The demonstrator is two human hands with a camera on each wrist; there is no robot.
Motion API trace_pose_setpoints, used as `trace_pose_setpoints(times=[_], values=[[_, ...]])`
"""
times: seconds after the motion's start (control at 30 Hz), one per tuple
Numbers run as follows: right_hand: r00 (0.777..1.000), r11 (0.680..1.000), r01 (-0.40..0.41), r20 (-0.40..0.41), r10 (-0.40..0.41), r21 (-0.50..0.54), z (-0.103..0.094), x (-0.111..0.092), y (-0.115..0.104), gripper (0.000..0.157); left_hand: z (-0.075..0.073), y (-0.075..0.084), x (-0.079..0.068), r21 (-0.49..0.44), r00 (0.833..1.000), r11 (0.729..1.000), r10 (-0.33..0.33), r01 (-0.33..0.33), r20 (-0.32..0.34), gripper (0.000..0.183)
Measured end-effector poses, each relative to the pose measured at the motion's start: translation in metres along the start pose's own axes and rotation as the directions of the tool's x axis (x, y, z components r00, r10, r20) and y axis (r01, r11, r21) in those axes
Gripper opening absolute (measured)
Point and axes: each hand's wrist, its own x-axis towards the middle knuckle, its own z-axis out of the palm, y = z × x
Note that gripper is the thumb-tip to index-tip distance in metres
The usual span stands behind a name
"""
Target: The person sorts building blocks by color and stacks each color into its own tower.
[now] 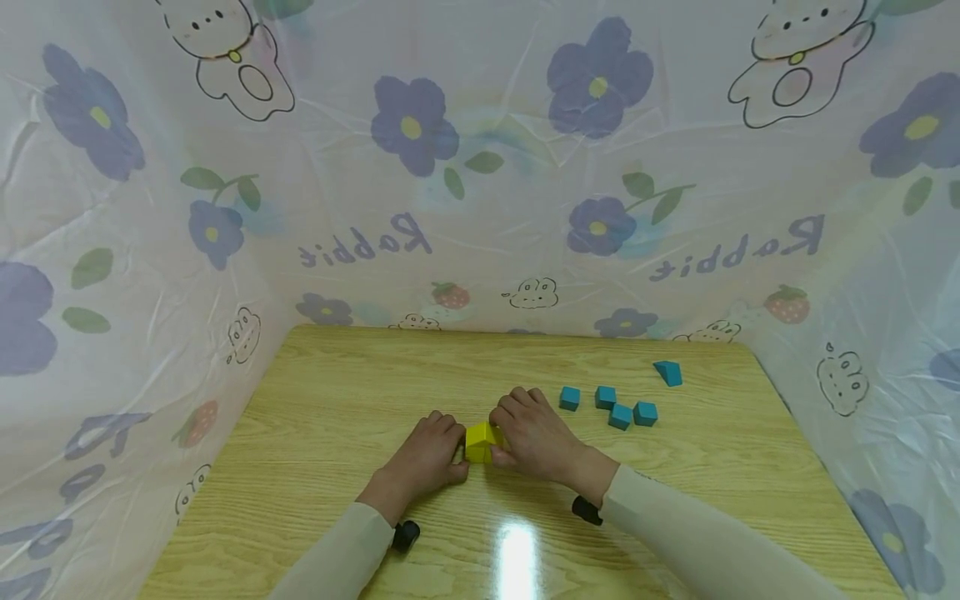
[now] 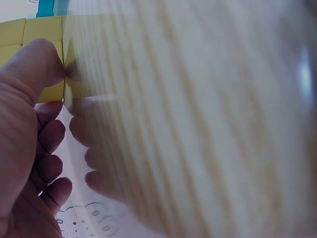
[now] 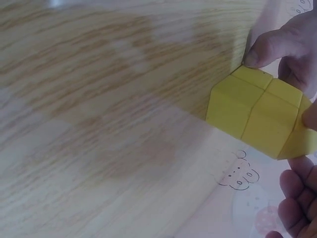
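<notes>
Several yellow blocks (image 1: 477, 442) stand pressed together on the table between my two hands. My left hand (image 1: 426, 458) grips their left end; in the left wrist view its thumb (image 2: 37, 62) lies across the near face, with the other fingers curled beyond. My right hand (image 1: 532, 433) holds the right end. The right wrist view shows the joined yellow blocks (image 3: 252, 106) and an angled yellow block (image 3: 298, 141) pinched between the right thumb and a finger. Part of that block is hidden.
Several blue cubes (image 1: 619, 417) sit to the right of the hands, with a blue triangular block (image 1: 670, 373) behind them. Patterned cloth (image 1: 480, 167) walls enclose the back and sides of the wooden table (image 1: 360, 375).
</notes>
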Motion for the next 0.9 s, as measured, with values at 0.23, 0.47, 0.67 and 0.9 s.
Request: trace_pose_setpoints(times=[0.23,0.47,0.67,0.9], values=[[1.000,1.000,-0.005,-0.003,0.005,0.003,0.001,-0.001,0.000,0.032,-0.001,0.001,0.000,-0.010,1.000,1.000,-0.013,0.013,0.008,0.026],[1.000,1.000,-0.013,-0.015,0.014,0.020,-0.003,-0.003,0.002,0.039,-0.003,0.003,-0.002,-0.048,0.999,0.998,-0.031,0.032,0.024,0.030],[0.998,0.998,-0.033,-0.056,0.036,0.057,-0.012,-0.010,0.011,0.044,-0.017,0.003,-0.010,-0.153,0.986,0.980,-0.106,0.126,0.132,0.054],[0.989,0.995,-0.090,-0.115,0.095,0.048,-0.022,-0.026,0.033,0.037,-0.054,0.010,-0.010,-0.166,0.995,0.982,-0.081,0.088,0.050,0.066]])
